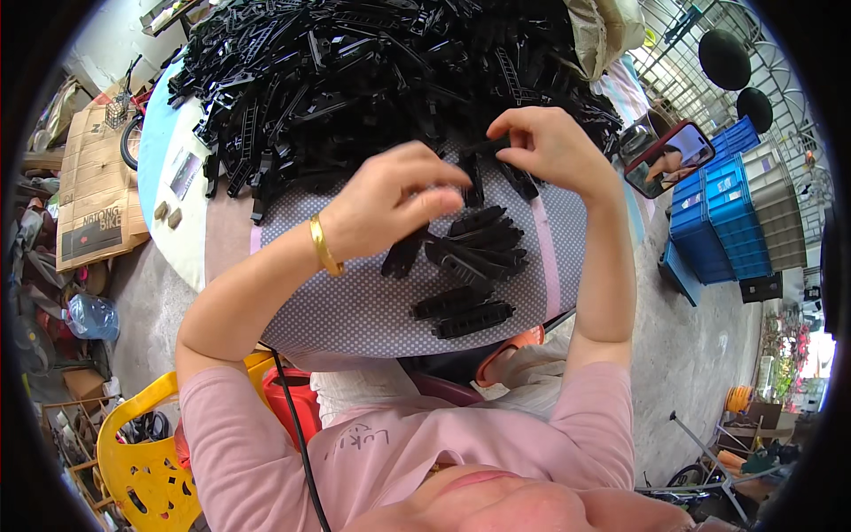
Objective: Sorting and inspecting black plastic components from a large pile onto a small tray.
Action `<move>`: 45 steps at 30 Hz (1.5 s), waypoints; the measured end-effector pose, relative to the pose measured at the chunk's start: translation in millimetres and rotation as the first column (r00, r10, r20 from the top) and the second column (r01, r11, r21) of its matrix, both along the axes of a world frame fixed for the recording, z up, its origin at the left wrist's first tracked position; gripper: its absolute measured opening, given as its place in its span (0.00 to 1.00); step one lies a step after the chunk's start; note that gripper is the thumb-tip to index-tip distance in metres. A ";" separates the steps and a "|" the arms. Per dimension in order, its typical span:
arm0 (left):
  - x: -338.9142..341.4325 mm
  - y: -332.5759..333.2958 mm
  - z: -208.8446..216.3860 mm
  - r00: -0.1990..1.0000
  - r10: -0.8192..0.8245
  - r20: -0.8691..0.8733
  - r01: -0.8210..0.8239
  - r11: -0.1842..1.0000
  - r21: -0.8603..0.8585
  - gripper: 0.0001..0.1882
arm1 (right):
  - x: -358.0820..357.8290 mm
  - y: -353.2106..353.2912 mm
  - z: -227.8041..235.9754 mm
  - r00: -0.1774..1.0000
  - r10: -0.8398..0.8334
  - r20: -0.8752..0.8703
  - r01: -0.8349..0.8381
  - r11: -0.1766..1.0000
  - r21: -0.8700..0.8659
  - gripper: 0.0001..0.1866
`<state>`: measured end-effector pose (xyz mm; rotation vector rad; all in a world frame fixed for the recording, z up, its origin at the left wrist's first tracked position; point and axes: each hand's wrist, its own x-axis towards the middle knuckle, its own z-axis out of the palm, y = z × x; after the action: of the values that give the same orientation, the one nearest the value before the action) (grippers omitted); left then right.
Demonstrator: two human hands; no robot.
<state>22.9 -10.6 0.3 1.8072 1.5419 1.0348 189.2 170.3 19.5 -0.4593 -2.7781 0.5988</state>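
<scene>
A large heap of long black slotted plastic parts (355,80) covers the far side of the round table. My right hand (554,146) is at the heap's near edge, thumb and forefinger closed on a small black plastic part (486,147). Left of it, my left hand (390,195) hovers over the cloth, slightly blurred, with thumb and fingers apart and no part visible between them. Under and beside the hands lies a fanned pile of black parts (479,253). Closer to me, a few more black parts (472,320) lie side by side.
A dotted grey cloth (328,310) covers the near tabletop. A phone (671,160) stands beyond my right forearm, near stacked blue crates (718,222). A pale sack (607,31) sits at the far right. Left are a yellow chair (151,443) and a cardboard sheet (102,186).
</scene>
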 end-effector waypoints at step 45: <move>-8.4 10.5 -6.1 0.809 0.292 0.510 -0.374 0.925 0.063 0.19 | -37.7 -56.7 -23.0 0.853 -0.065 -0.518 -0.090 0.959 -0.269 0.11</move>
<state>14.6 -0.1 -5.8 1.2311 1.5014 1.6842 151.5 113.6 -3.5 -0.2757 -2.1827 0.9718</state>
